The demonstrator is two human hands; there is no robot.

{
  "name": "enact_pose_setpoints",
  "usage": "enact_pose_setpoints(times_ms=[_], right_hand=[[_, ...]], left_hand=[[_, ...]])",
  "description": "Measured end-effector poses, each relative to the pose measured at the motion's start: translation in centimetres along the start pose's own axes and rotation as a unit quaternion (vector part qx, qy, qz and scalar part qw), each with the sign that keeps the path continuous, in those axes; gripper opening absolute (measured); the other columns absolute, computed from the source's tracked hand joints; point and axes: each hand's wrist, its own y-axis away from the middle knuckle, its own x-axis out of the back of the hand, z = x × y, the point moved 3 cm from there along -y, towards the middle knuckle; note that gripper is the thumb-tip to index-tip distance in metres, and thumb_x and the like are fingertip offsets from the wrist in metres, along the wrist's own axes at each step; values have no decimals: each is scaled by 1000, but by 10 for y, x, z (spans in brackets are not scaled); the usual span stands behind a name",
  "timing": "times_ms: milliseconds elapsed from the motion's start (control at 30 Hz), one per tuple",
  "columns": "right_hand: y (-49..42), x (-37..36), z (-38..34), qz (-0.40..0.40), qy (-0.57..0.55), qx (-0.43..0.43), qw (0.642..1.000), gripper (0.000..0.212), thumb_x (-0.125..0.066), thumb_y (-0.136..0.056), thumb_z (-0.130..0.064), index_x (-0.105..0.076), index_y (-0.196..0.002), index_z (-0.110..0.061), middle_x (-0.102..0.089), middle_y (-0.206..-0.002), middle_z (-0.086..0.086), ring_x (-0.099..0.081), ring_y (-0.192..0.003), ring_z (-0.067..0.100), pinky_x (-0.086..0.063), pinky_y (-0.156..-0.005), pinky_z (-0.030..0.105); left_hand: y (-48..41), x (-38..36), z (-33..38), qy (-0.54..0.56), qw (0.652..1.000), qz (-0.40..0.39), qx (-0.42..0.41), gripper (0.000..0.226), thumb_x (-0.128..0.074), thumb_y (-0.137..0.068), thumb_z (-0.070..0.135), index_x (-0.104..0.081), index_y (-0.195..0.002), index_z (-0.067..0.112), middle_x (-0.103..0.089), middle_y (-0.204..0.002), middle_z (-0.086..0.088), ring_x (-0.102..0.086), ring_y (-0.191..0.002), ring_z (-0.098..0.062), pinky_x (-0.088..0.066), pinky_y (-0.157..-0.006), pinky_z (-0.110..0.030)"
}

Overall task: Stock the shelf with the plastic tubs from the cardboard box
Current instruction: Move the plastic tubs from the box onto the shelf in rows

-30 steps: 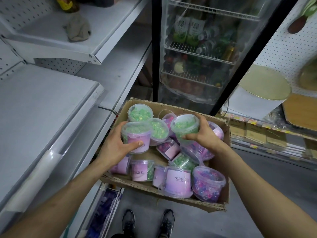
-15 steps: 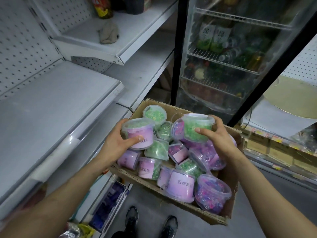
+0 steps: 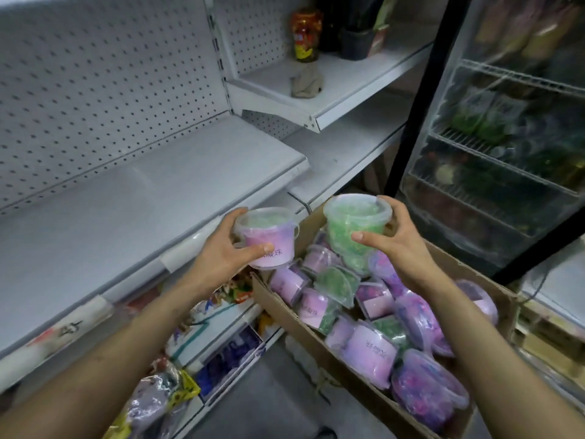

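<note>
My left hand (image 3: 221,248) grips a clear tub with a pink label (image 3: 272,240), held just above the front lip of the bare white shelf (image 3: 126,210). My right hand (image 3: 399,242) grips a clear tub of green beads (image 3: 354,221) above the cardboard box (image 3: 294,315). The box sits lower right and holds several more lidded tubs (image 3: 373,343) with pink, purple and green contents, lying at mixed angles.
A higher shelf (image 3: 335,87) at the back carries a jar (image 3: 305,36), dark containers and a crumpled cloth (image 3: 307,82). A glass-door fridge (image 3: 506,137) stands to the right. Packaged goods (image 3: 202,315) fill the lower shelves at the left.
Both hands have lifted their tubs up out of the box and toward the shelf on the left. The view has swung up and left, showing more of the pegboard wall.
</note>
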Motion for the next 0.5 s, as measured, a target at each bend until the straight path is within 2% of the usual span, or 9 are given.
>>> enact_pose_setpoints(times_ms=[100, 233, 333, 367, 433, 500], right_hand=[[1, -34, -17, -35, -2, 21, 999, 92, -100, -62, -27, -52, -140, -39, -62, -137, -3, -64, -125, 14, -57, -104, 46], [15, -92, -41, -86, 22, 60, 994, 95, -102, -59, -32, -51, -139, -45, -59, -140, -6, -61, -129, 18, -55, -107, 51], [35, -140, -57, -117, 47, 85, 988, 91, -100, -65, -22, -52, -137, -48, -61, -135, -12, -62, -124, 12, -56, -105, 46], [42, -157, -62, -130, 54, 93, 986, 91, -100, -66, -22, -52, -137, -49, -60, -135, -15, -62, -124, 11, -57, -104, 46], [56, -191, -70, -158, 59, 106, 980, 92, -101, -64, -24, -52, -136, -51, -60, -134, -18, -62, -124, 12, -57, -103, 48], [70, -225, -74, -192, 59, 108, 974, 93, -101, -63, -25, -51, -137, -51, -60, -134, -18, -62, -124, 12, -56, -104, 49]], left_hand=[[23, 35, 8, -9, 999, 38, -19, 92, -96, -64, 49, -46, -141, 50, -61, -137, 10, -65, -120, -16, -59, -96, -40], [74, 87, 16, -17, 995, 89, -39, 94, -94, -63, 53, -45, -143, 48, -59, -135, 16, -65, -117, -11, -60, -93, -35], [122, 124, 15, -17, 992, 118, -30, 94, -94, -65, 49, -42, -144, 49, -61, -134, 4, -67, -94, -15, -62, -66, -42], [138, 137, 13, -11, 991, 127, -24, 93, -94, -66, 45, -42, -143, 49, -59, -135, 3, -67, -95, -17, -63, -62, -44], [169, 163, 8, 13, 988, 153, -21, 94, -97, -66, 39, -43, -143, 48, -57, -138, 5, -67, -110, -24, -64, -66, -52], [203, 188, 1, 14, 984, 178, -24, 96, -96, -65, 38, -43, -145, 43, -55, -139, 9, -64, -119, -18, -65, -78, -40]])
